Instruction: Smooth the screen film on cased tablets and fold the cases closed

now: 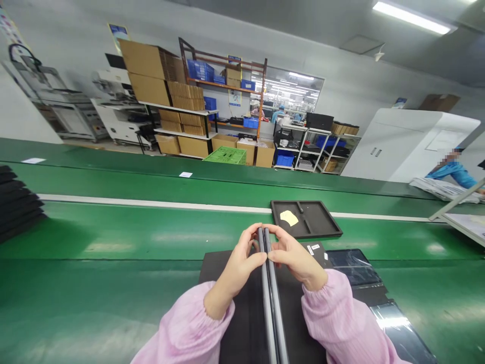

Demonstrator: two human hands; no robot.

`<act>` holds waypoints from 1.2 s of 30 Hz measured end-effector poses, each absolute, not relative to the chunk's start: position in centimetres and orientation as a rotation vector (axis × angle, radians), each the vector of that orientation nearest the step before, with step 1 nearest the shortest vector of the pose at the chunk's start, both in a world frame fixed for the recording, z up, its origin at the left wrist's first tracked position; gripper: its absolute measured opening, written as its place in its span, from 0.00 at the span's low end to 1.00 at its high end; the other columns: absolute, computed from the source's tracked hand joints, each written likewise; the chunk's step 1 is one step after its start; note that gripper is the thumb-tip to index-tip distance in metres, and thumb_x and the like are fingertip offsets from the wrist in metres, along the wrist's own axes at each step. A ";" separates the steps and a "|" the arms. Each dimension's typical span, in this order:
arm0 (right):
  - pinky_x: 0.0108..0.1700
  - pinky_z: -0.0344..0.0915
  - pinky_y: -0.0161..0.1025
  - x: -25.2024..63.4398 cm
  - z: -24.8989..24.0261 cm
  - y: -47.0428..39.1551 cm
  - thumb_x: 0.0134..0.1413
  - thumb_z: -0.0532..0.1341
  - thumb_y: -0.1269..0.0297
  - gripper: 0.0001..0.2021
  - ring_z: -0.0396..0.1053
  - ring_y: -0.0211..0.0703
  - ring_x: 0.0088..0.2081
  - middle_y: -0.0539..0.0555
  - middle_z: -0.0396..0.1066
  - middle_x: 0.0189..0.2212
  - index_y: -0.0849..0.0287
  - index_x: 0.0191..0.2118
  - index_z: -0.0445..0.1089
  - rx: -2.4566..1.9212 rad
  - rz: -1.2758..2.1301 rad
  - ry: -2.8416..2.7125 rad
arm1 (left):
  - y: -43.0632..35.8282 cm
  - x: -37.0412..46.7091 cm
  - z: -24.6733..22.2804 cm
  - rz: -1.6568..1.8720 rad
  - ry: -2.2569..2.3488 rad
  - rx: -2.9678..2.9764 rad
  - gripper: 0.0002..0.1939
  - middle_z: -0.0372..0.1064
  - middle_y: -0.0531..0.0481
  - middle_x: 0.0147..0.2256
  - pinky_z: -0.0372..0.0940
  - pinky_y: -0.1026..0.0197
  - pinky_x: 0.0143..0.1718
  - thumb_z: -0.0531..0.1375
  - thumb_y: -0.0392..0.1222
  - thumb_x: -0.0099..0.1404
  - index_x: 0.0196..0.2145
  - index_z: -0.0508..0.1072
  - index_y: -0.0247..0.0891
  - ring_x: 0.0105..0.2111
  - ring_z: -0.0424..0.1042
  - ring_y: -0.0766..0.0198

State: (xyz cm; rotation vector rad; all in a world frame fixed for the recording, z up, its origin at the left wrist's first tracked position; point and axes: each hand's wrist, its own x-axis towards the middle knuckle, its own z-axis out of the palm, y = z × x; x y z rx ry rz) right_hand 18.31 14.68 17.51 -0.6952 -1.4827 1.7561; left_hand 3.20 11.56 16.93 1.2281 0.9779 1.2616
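Two thin grey-edged slabs stand on edge side by side, their broad faces hidden from me. My left hand (pixel 242 259) pinches the upper end of the left slab (pixel 267 308) between thumb and fingers. On the other side, my right hand (pixel 294 257) grips the upper end of the right slab (pixel 278 311) the same way. The two slabs nearly touch, with a narrow dark gap between them. Beneath the hands lies a flat black sheet or mat (pixel 239 328). Dark glossy panels, one farther (pixel 354 264) and one nearer (pixel 401 331), rest to the right of my right hand.
A black foam tray (pixel 326 221) with a yellow paper note (pixel 289 218) lies beyond the hands on the green bench (pixel 113 283). Black trays (pixel 17 202) are stacked at the left edge. A co-worker in blue (pixel 452 169) is at the far right, beside a shelf (pixel 464 225).
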 end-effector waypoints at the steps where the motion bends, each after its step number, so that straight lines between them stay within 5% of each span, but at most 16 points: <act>1: 0.22 0.53 0.29 18.4 17.5 14.7 0.44 0.63 0.69 0.29 0.57 0.35 0.25 0.51 0.64 0.30 0.57 0.55 0.58 -0.701 1.745 -1.489 | 11.7 3.2 17.0 1.257 0.989 1.234 0.33 0.56 0.44 0.54 0.57 0.58 0.50 0.58 0.42 0.49 0.54 0.55 0.37 0.53 0.57 0.57; 7: 0.20 0.57 0.30 19.3 17.8 13.3 0.45 0.62 0.67 0.30 0.61 0.35 0.27 0.55 0.61 0.46 0.55 0.57 0.56 -0.800 1.656 -1.405 | 12.8 3.7 17.8 1.076 1.081 1.350 0.37 0.59 0.44 0.50 0.56 0.56 0.50 0.60 0.45 0.44 0.53 0.57 0.35 0.46 0.60 0.58; 10: 0.24 0.60 0.32 20.0 18.1 11.7 0.46 0.61 0.67 0.31 0.61 0.36 0.25 0.51 0.64 0.33 0.55 0.58 0.55 -0.837 1.620 -1.332 | 13.2 4.3 17.7 1.067 1.072 1.380 0.34 0.61 0.46 0.46 0.55 0.58 0.49 0.60 0.44 0.44 0.50 0.59 0.36 0.44 0.60 0.60; 13: 0.26 0.60 0.33 20.3 18.4 9.9 0.46 0.60 0.70 0.32 0.59 0.36 0.23 0.44 0.57 0.20 0.56 0.59 0.53 -0.848 1.612 -1.324 | 13.2 4.9 17.2 1.084 1.032 1.335 0.31 0.62 0.50 0.40 0.57 0.61 0.43 0.59 0.42 0.45 0.48 0.59 0.38 0.40 0.61 0.63; 16: 0.26 0.59 0.32 20.4 18.6 8.3 0.44 0.59 0.72 0.30 0.59 0.34 0.25 0.51 0.65 0.35 0.53 0.57 0.56 -0.876 1.577 -1.340 | 13.2 5.0 16.9 1.080 1.033 1.314 0.31 0.61 0.52 0.39 0.57 0.63 0.40 0.58 0.41 0.46 0.49 0.58 0.40 0.38 0.60 0.65; 18: 0.25 0.59 0.32 20.5 18.5 7.5 0.44 0.58 0.73 0.28 0.59 0.31 0.27 0.54 0.54 0.55 0.49 0.54 0.60 -0.884 1.522 -1.377 | 13.1 5.0 16.9 1.082 1.035 1.301 0.31 0.61 0.52 0.39 0.57 0.63 0.39 0.58 0.41 0.46 0.50 0.57 0.40 0.37 0.60 0.65; 20: 0.26 0.59 0.32 20.7 18.3 6.8 0.44 0.58 0.74 0.27 0.59 0.31 0.29 0.51 0.39 0.63 0.47 0.52 0.63 -0.884 1.498 -1.420 | 13.1 5.0 16.8 1.087 1.034 1.291 0.31 0.61 0.52 0.38 0.57 0.63 0.39 0.58 0.41 0.46 0.50 0.57 0.40 0.37 0.60 0.65; 29: 0.30 0.62 0.35 21.7 18.1 4.6 0.41 0.59 0.77 0.31 0.62 0.38 0.38 0.51 0.29 0.65 0.44 0.54 0.62 -0.885 1.569 -1.455 | 13.0 5.1 16.8 1.080 0.994 1.286 0.32 0.61 0.52 0.40 0.56 0.63 0.42 0.58 0.43 0.47 0.51 0.56 0.41 0.38 0.60 0.65; 36: 0.31 0.65 0.36 22.1 19.3 3.1 0.39 0.56 0.78 0.35 0.64 0.40 0.39 0.52 0.31 0.65 0.43 0.55 0.59 -1.066 1.468 -1.630 | 12.9 5.2 17.0 1.084 0.987 1.291 0.31 0.61 0.52 0.40 0.56 0.62 0.44 0.58 0.42 0.46 0.50 0.57 0.40 0.38 0.60 0.64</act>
